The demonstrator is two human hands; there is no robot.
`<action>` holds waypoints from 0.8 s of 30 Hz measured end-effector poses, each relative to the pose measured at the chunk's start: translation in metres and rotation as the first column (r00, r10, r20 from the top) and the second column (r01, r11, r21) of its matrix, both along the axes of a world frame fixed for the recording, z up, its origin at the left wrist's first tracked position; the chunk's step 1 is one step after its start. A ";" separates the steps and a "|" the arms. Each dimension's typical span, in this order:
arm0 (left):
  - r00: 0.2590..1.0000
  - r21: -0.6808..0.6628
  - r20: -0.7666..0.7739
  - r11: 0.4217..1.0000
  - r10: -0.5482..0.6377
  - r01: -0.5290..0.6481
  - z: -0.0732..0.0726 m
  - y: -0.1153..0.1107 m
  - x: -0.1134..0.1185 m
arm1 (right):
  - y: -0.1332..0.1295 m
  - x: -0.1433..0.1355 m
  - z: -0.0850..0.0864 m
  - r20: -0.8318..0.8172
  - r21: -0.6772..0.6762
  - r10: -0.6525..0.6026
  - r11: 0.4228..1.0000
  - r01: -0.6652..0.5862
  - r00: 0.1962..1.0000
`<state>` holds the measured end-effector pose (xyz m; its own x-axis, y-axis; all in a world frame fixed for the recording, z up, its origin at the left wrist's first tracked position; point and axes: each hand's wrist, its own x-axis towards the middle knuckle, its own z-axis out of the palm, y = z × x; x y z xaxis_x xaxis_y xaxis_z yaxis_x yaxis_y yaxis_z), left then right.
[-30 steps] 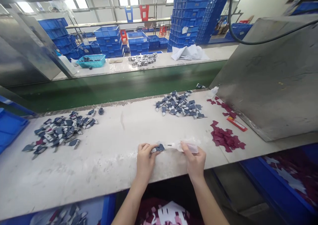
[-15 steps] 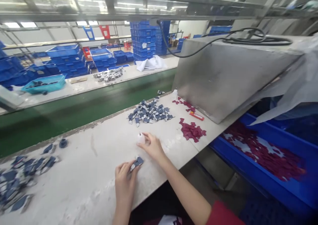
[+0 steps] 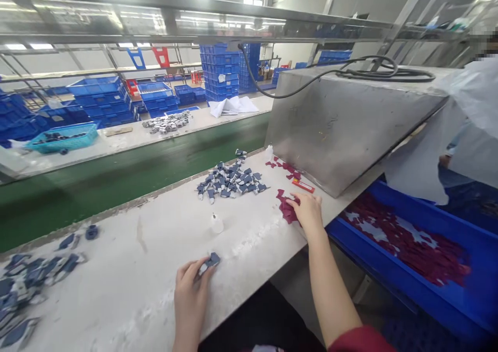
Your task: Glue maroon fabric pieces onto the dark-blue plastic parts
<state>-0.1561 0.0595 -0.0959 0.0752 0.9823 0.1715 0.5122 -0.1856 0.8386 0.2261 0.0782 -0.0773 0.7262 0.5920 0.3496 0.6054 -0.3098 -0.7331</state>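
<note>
My left hand (image 3: 192, 287) is closed around a small blue-grey and white piece (image 3: 213, 260), pinched between thumb and fingers just above the table. Over at the maroon pile, my right hand (image 3: 309, 212) has its thumb and fingers bent together on a flat maroon cut-out piece (image 3: 288, 213); the fingertips are partly hidden. Between the hands stands a small white bottle (image 3: 217, 224) with a thin dark tip. Behind it lies a heap of blue-grey and white pieces (image 3: 229, 181). Larger similar pieces (image 3: 37, 274) are piled at the left.
A metal box (image 3: 319, 129) with a coiled cable stands at the back right, a red-orange packet (image 3: 303, 186) before it. Below the table's right edge, a blue crate (image 3: 404, 295) holds maroon pieces. A green belt (image 3: 155, 170) runs behind; another person is partly visible at right.
My right hand has let go of the white bottle, which now stands on the table, and has moved right onto the maroon pile. My left hand still holds its piece.
</note>
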 end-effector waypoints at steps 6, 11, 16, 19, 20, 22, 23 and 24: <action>0.950 -0.203 0.273 0.974 0.151 -0.097 0.015 -0.006 0.011 | -0.011 -0.026 0.018 -0.158 0.071 0.084 0.995 -0.073 0.984; 0.798 -0.253 0.563 0.964 0.216 -0.082 0.033 -0.017 0.032 | -0.045 -0.136 0.041 -0.611 0.333 0.450 0.893 -0.304 0.652; 0.759 -0.217 0.622 0.974 0.191 -0.067 0.051 -0.027 0.036 | -0.060 -0.216 0.053 -0.711 0.429 0.577 0.809 -0.403 0.402; 0.767 -0.199 0.619 0.978 0.170 -0.057 0.058 -0.033 0.033 | -0.060 -0.228 0.051 -0.713 0.420 0.577 0.806 -0.417 0.397; 0.769 -0.194 0.618 0.980 0.164 -0.053 0.059 -0.034 0.033 | -0.061 -0.230 0.050 -0.709 0.416 0.572 0.812 -0.411 0.413; 0.765 -0.189 0.624 0.981 0.158 -0.048 0.062 -0.036 0.033 | -0.063 -0.233 0.049 -0.693 0.417 0.558 0.827 -0.378 0.457; 0.758 -0.193 0.632 0.980 0.160 -0.046 0.063 -0.037 0.033 | -0.064 -0.234 0.049 -0.681 0.424 0.554 0.832 -0.358 0.479; 0.748 -0.201 0.643 0.979 0.164 -0.042 0.065 -0.038 0.033 | -0.066 -0.236 0.049 -0.666 0.433 0.553 0.833 -0.344 0.500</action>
